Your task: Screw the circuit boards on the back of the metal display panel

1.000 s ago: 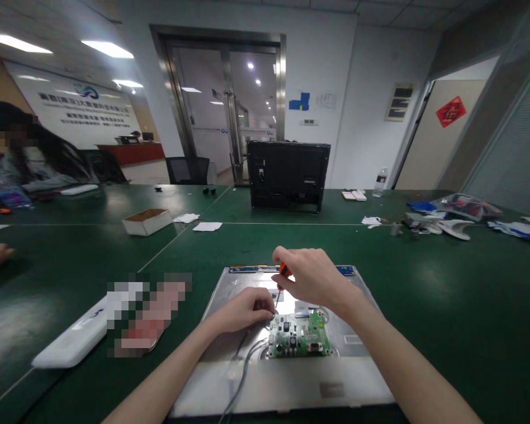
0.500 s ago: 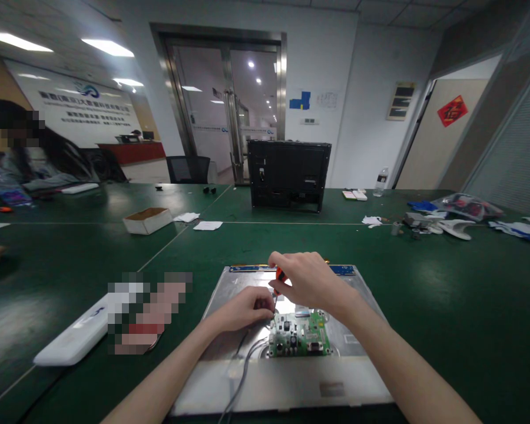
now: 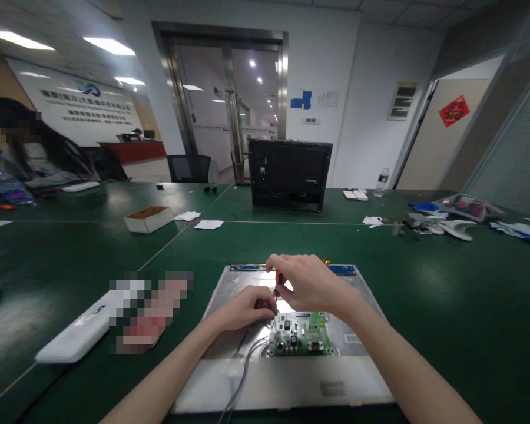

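Observation:
A green circuit board (image 3: 300, 334) lies on the silver back of a flat display panel (image 3: 353, 371). My right hand (image 3: 311, 282) is closed around the red-and-black handle of a screwdriver (image 3: 281, 277), held upright with its shaft pointing down at the board's upper left corner. Beside that tip, my left hand (image 3: 251, 307) has its fingers pinched together low over the panel. Whatever those fingers hold is hidden. Grey cables (image 3: 245, 377) run from the board's left side toward the panel's near edge. A blue strip board (image 3: 342, 270) lines the panel's far edge.
On the left lies a white elongated device (image 3: 77, 335) beside a pixelated pinkish item (image 3: 143, 330). Farther off stand an open cardboard box (image 3: 148, 220) and a black monitor housing (image 3: 289, 176). Loose parts and a plastic bag (image 3: 470, 207) are at right. Another person (image 3: 39, 144) sits far left.
My right hand has dipped slightly at the screwdriver and its fingers have shifted on the handle. My left hand stays nearly still. Another person's hand has left the left edge of view.

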A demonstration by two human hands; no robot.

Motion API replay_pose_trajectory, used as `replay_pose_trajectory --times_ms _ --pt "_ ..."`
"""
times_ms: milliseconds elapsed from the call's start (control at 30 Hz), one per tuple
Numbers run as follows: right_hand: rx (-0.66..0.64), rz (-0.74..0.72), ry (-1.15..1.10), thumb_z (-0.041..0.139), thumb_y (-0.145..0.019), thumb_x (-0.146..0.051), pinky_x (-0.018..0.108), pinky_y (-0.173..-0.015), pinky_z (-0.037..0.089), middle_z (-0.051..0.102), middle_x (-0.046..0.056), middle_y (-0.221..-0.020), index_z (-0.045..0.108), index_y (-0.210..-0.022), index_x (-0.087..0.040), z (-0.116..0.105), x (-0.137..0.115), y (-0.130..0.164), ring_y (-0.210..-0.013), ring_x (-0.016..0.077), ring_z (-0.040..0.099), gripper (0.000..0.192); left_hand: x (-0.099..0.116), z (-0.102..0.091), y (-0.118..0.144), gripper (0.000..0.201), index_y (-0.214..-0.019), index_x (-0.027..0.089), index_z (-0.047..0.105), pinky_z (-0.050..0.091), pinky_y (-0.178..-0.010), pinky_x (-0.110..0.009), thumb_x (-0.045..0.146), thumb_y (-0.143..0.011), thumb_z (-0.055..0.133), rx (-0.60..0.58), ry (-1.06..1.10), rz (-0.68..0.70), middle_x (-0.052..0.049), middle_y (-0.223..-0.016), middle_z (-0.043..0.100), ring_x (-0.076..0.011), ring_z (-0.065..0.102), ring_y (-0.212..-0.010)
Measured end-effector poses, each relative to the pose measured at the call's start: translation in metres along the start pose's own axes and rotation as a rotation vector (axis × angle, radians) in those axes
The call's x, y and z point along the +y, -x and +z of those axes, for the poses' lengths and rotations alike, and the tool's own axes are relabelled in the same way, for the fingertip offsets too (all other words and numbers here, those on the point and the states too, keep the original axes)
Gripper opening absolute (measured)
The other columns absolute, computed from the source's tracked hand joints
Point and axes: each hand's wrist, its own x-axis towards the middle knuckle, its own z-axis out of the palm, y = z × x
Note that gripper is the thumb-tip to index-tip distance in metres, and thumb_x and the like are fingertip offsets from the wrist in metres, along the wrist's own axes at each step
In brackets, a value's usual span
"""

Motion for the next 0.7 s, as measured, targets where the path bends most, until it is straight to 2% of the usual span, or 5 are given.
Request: replay_pose_trajectory --times_ms 433,700 --pt "0.012 0.001 0.035 0.053 -0.076 -0.019 0.027 -0.050 0.020 0.067 0.001 -0.088 0.049 -0.103 -0.020 0.0008 0.0004 -0.0009 -0.070 0.0156 0.059 0.027 0.0004 -0.0003 0.0005 0.005 -0.076 0.015 0.063 0.039 -0.059 -0.022 0.017 -0.073 0.059 0.003 0.008 -0.001 0.002 -0.068 0.057 -0.0125 0.050 -0.064" --pt "0.006 0.040 0.098 0.051 -0.081 -0.022 0.027 -0.050 0.020 0.068 0.002 -0.089 0.049 -0.102 -0.020 0.0033 -0.0009 -0.0030 -0.069 0.0163 0.060 0.021 0.0040 -0.0010 0.0006 0.006 -0.072 0.016 0.065 0.038 -0.058 -0.022 0.018 -0.071 0.059 0.006 0.004 -0.007 0.002 -0.065 0.057 -0.0125 0.050 -0.061"
